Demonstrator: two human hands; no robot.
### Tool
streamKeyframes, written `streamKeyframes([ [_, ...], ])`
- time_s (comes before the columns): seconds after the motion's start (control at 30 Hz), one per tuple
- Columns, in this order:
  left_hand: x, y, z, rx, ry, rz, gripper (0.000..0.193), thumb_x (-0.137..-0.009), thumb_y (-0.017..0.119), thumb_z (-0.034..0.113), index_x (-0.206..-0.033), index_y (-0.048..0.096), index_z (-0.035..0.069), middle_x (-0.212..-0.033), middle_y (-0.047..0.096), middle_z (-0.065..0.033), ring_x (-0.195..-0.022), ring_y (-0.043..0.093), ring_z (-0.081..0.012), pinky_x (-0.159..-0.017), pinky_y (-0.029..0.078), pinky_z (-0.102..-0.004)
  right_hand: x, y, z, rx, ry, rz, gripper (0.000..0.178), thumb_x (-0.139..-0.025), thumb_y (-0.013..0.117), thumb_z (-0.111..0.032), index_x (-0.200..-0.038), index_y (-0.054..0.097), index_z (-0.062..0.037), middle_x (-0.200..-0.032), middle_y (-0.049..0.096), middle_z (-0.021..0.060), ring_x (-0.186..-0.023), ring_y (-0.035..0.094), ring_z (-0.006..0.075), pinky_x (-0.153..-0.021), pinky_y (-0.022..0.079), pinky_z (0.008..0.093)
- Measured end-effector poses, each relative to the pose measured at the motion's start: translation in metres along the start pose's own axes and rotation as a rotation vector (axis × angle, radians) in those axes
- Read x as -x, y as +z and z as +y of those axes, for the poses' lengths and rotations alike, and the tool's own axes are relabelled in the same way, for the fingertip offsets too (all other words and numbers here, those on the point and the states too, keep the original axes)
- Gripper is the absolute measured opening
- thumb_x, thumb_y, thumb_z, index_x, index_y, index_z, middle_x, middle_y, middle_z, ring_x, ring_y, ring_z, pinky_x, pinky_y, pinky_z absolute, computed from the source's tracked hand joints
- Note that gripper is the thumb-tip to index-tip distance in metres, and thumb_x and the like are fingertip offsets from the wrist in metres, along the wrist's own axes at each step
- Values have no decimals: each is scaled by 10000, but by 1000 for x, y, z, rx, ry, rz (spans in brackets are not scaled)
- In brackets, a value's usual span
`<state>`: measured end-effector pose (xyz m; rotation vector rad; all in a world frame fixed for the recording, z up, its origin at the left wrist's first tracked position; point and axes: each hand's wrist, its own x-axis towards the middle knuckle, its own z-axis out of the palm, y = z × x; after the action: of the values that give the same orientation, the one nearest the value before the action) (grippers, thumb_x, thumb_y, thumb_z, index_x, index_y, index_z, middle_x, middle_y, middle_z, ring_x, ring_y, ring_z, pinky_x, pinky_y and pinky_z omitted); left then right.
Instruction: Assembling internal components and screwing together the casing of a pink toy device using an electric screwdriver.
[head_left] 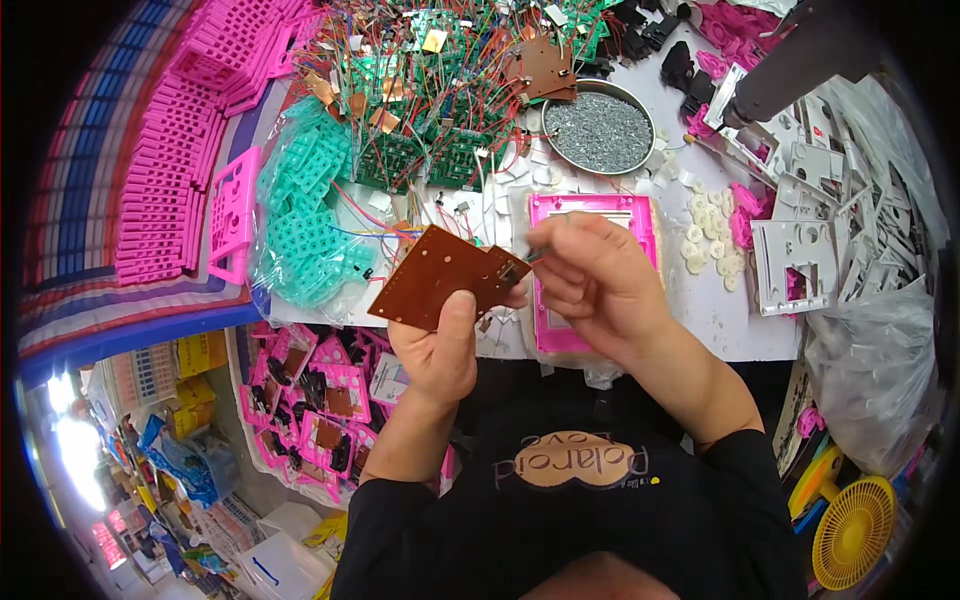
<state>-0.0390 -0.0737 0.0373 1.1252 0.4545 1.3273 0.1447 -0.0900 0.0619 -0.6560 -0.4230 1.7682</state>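
Observation:
My left hand (440, 350) grips a brown circuit board (435, 275) by its lower edge, thumb on the flat face and fingers behind. Small holes dot the board, and a dark small part (508, 272) sits at its right corner. Close to that corner is my right hand (605, 280), its thumb and forefinger pinched together and slightly blurred. Whatever those fingertips hold, if anything, is too small to make out. Below the right hand lies a pink rectangular frame (545, 335) on the white table.
Wired green circuit boards (440, 120) heap at the back, beside a round tin of screws (600, 130). Teal keypads (310, 230) and pink baskets (170, 190) lie left. White discs (708, 235) and grey-white casings (800, 250) lie right. Pink assemblies (320, 410) fill a container below.

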Motion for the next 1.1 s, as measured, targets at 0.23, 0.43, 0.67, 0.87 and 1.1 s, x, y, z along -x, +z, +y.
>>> streamKeyframes([
  [0.23,-2,-8,11,-38,94,-33,261,-1007,552,50,-1223,593,-90,-1109,691,-216,-843,701,-282,-671,598,-391,51,-47,-10,-240,-143,-374,249,-1056,558,-259,-1167,652,-58,-696,394,-30,-626,355,108,-474,287,222],
  [0.43,2,-16,29,-181,-190,-28,184,-971,594,-4,-1130,643,-81,-1037,703,-159,-766,655,-161,-665,539,-289,161,-118,-81,701,275,-596,469,-789,881,-199,-1174,743,30,-731,680,65,-577,572,152,-557,431,276],
  [0.67,-10,5,19,-383,-348,-825,147,-907,651,-14,-1038,708,-49,-966,734,-144,-805,694,-184,-705,541,-288,184,-37,-101,1791,-554,343,758,-686,899,-248,-1377,637,-79,-1424,551,179,-1259,565,319,-921,512,382],
  [0.87,-17,30,17,-354,-223,-887,111,-867,703,17,-972,680,43,-902,681,-86,-832,689,-287,-723,535,-365,142,-24,-69,1957,-302,-318,396,-801,804,-167,-1175,706,-82,-1327,629,122,-1169,597,376,-978,494,438],
  [1.1,-2,13,9,-534,-129,-1021,319,-813,743,51,-1117,652,79,-1076,707,-90,-984,689,-322,-821,562,-417,134,-14,-99,1975,-255,-194,652,-870,739,-478,-1337,621,-39,-1521,445,221,-1385,395,451,-1141,349,543],
])
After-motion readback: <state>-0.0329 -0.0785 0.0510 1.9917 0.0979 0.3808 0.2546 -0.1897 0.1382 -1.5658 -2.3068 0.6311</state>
